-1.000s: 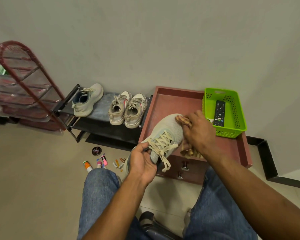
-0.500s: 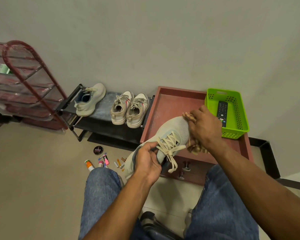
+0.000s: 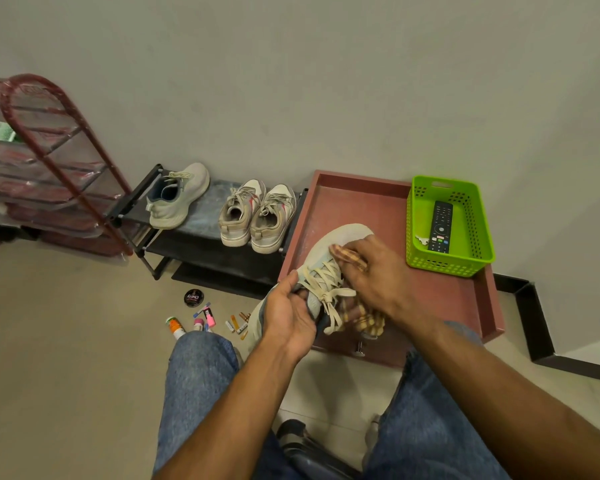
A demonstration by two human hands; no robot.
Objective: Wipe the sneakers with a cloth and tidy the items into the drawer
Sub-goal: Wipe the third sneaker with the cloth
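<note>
Gripping the sneaker (image 3: 329, 258) by its collar, the left hand (image 3: 288, 317) has fingers curled tight around the heel end, thumb up by the tongue. The right hand (image 3: 374, 275) presses a checked cloth (image 3: 364, 318) flat against the shoe's side, fingers together and bent over the fabric. Since a moment ago that hand has slid back from the toe toward the laces, so more of the pale toe now shows, and the cloth's tail hangs lower beneath the wrist. The shoe sits tilted, toe up, above the red cabinet (image 3: 465, 296).

A green basket (image 3: 420, 216) stands on the cabinet's far right corner with a remote (image 3: 440, 226) inside, well apart from the hands. On the low black rack (image 3: 201, 251) to the left, one matching sneaker (image 3: 177, 195) and a pair of shoes (image 3: 257, 216) rest side by side. Small items (image 3: 205, 317) lie scattered on the floor near the left knee: a round tin (image 3: 193, 297), a tube and several markers, too small to name surely.

Much of the cloth is hidden under the palm. The drawer front below the cabinet top is mostly covered by the arms; only a knob (image 3: 359, 349) peeks out. A red shelf (image 3: 49, 161) is cut off at the left edge.
</note>
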